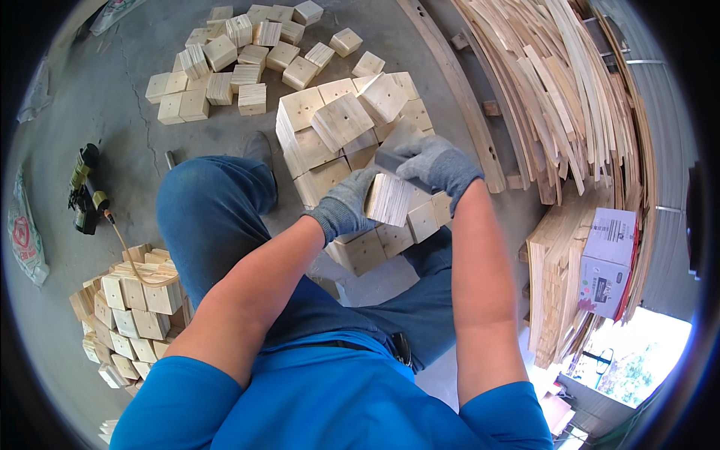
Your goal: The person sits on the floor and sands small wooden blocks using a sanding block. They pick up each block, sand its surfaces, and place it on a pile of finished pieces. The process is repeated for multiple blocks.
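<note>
Concrete floor [127,112], cracked, workshop setting, viewed from above a seated person in blue. Left hand [343,206], grey-gloved, closed around a laminated wood block [390,199], fingers wrapped on its near side. Right hand [439,161], also gloved, pinching a dark flat block [394,156], apparently a sanding pad, laid against the top edge of the held piece. Held block located over the lap, just above the block stack [337,127] between the knees.

Judgement on the step in hand: appears to be edge finishing. Best done with the pad kept flat to the face, strokes along the grain, block braced firmly against the palm, corners eased lightly rather than rounded over.

Surroundings: scattered blocks [240,52] on the floor beyond the stack, well apart from the hands. Second pile [131,300] at left, beside the left thigh, with a hose [127,251] draped over it, running from a nail gun [86,187] on the floor. Thin slats [555,82] heaped at right, ends projecting toward the right elbow. Cardboard box [609,259] resting on stacked boards [555,277] further right.

Open room: limited forward by the stack, tight at right near slat ends; freest at upper left over bare floor. Hose noted as a snag risk at left.
</note>
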`<action>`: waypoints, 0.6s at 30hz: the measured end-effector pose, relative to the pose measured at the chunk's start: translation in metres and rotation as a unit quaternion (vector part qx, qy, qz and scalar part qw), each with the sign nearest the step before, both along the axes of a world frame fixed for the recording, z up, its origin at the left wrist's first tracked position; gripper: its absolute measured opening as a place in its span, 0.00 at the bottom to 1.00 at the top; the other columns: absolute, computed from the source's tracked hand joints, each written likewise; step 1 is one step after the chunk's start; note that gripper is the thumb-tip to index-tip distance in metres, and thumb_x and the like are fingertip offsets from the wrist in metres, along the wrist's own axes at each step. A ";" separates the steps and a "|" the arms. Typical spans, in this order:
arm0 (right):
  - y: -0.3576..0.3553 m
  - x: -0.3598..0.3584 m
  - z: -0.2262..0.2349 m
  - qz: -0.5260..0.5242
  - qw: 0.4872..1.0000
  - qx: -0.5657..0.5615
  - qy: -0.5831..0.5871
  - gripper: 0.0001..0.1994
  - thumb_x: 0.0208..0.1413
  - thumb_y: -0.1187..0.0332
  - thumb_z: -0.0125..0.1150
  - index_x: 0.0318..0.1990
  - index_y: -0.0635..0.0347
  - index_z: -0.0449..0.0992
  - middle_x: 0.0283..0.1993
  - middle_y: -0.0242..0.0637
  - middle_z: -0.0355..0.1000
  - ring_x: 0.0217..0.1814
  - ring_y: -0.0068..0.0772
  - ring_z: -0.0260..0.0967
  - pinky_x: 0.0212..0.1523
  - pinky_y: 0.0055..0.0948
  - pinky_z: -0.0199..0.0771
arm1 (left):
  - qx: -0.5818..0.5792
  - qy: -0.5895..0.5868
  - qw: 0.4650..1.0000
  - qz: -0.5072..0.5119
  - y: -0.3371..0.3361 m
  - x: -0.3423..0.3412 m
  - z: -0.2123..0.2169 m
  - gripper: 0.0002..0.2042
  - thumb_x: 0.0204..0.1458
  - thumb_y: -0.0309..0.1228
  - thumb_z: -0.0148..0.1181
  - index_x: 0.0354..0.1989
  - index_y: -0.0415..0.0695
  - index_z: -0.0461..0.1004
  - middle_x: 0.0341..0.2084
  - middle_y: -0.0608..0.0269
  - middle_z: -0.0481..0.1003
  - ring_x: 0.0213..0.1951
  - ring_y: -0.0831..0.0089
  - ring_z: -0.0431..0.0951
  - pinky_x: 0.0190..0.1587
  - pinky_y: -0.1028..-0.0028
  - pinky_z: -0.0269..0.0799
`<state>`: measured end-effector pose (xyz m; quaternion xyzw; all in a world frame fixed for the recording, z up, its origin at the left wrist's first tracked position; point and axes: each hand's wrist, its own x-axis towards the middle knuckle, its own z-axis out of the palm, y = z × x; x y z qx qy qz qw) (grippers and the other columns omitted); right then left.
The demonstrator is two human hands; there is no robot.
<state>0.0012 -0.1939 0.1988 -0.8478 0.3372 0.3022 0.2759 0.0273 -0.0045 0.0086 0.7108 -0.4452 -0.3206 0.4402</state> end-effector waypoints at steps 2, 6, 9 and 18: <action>-0.004 -0.017 -0.019 0.006 1.000 -0.008 -0.015 0.28 0.47 0.61 0.74 0.61 0.50 0.86 0.48 0.46 0.86 0.42 0.39 0.85 0.47 0.35 0.86 | -0.022 0.003 1.000 0.002 -0.004 -0.003 -0.004 0.53 0.38 0.53 0.84 0.73 0.47 0.64 0.66 0.45 0.70 0.67 0.46 0.72 0.71 0.57 0.69; -0.013 -0.018 -0.017 0.030 0.998 -0.052 0.031 0.27 0.47 0.61 0.72 0.59 0.49 0.87 0.47 0.43 0.87 0.38 0.38 0.85 0.44 0.33 0.87 | -0.010 0.022 1.000 -0.005 -0.003 -0.002 0.001 0.53 0.37 0.53 0.84 0.73 0.47 0.64 0.65 0.46 0.70 0.67 0.46 0.73 0.71 0.58 0.70; -0.019 -0.016 -0.004 0.008 0.999 -0.040 0.014 0.28 0.47 0.57 0.72 0.59 0.51 0.87 0.48 0.43 0.87 0.40 0.40 0.86 0.48 0.34 0.86 | -0.003 0.016 1.000 0.006 -0.003 -0.002 -0.001 0.53 0.38 0.52 0.84 0.73 0.47 0.64 0.65 0.46 0.71 0.67 0.46 0.73 0.71 0.58 0.70; -0.018 0.003 -0.022 0.163 0.985 -0.041 0.045 0.29 0.44 0.59 0.74 0.59 0.53 0.87 0.54 0.47 0.85 0.52 0.45 0.84 0.55 0.37 0.83 | -0.023 0.036 0.999 0.009 -0.004 -0.004 -0.002 0.52 0.37 0.51 0.85 0.73 0.47 0.65 0.65 0.46 0.71 0.67 0.47 0.72 0.72 0.57 0.69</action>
